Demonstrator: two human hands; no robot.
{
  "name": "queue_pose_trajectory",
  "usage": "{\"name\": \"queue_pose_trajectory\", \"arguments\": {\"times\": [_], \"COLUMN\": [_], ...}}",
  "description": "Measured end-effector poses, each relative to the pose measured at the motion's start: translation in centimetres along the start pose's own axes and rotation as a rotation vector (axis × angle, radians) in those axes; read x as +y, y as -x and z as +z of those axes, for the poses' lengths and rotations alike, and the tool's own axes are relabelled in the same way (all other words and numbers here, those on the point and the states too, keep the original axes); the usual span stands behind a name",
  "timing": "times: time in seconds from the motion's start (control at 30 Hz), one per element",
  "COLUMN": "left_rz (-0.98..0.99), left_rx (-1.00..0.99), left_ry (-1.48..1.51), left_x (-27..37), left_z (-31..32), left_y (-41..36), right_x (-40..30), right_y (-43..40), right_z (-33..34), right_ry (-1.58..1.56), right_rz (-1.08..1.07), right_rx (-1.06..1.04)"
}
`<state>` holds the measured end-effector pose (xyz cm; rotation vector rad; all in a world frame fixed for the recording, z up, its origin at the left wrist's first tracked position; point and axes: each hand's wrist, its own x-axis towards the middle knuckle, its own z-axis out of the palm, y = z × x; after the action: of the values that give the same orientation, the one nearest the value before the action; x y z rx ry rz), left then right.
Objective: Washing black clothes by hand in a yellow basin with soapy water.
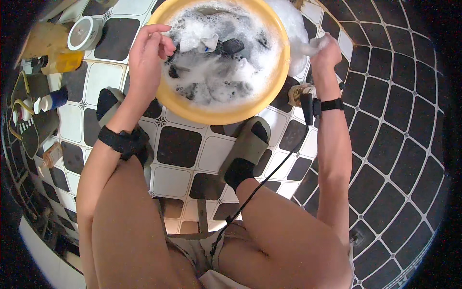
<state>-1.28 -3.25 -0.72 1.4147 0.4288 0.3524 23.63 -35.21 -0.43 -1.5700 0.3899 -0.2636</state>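
A yellow basin [236,117] stands on the tiled floor in front of me, filled with sudsy water. Dark and pale fabric lies partly under the foam, with a white cloth piece [206,44] and a dark piece [232,46] at the surface. My left hand [148,52] hangs over the basin's left rim, its fingers loosely curled and nothing seen in them. To the right of the basin, my right hand [326,52] is closed around a wet, whitish, foamy item [313,47]; what it is I cannot tell. Both wrists wear black straps, and a black cord runs from the right one.
White foam [294,32] or a foamy bundle lies beside the basin's right rim. A labelled container [300,94] stands below it. At left are a lidded white tub [83,33], a blue bottle [56,98] and a small bottle [53,154]. A dark tiled wall [389,144] rises at right.
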Motion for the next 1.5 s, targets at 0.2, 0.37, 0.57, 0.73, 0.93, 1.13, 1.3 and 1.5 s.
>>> {"name": "queue_pose_trajectory", "arguments": {"times": [0.2, 0.37, 0.57, 0.73, 0.93, 1.13, 1.3, 1.5], "left_rz": [0.003, -0.004, -0.008, -0.012, -0.019, 0.048, 0.067, 0.086], "left_rx": [-0.008, -0.011, -0.013, 0.005, 0.046, 0.084, 0.129, 0.124], "left_ry": [-0.039, -0.005, 0.01, 0.015, 0.03, 0.043, 0.071, 0.108], "left_x": [-0.6, -0.7, -0.5, 0.0, -0.1, 1.0, 1.6, 1.4], "left_z": [0.5, 0.3, 0.2, -0.4, -1.4, -1.3, -3.3, -3.5], "left_y": [-0.2, 0.0, 0.0, -0.1, 0.0, -0.3, -0.4, -0.6], "right_x": [1.1, -0.7, -1.5, 1.9, 5.3, 7.8, 6.3, 6.7], "right_y": [-1.3, 1.1, 6.0, 7.4, 9.7, 13.5, 21.7, 25.8], "right_z": [-1.2, -0.6, 2.4, 8.6, 15.0, 20.7, 21.1, 17.1], "right_ry": [-0.172, -0.068, 0.09, 0.147, 0.127, 0.067, -0.096, -0.07], "right_rz": [-0.038, -0.203, -0.385, -0.089, -0.047, 0.168, 0.279, 0.316], "right_rx": [-0.04, -0.021, -0.562, -0.637, -0.723, -0.674, -0.806, -1.003]}}
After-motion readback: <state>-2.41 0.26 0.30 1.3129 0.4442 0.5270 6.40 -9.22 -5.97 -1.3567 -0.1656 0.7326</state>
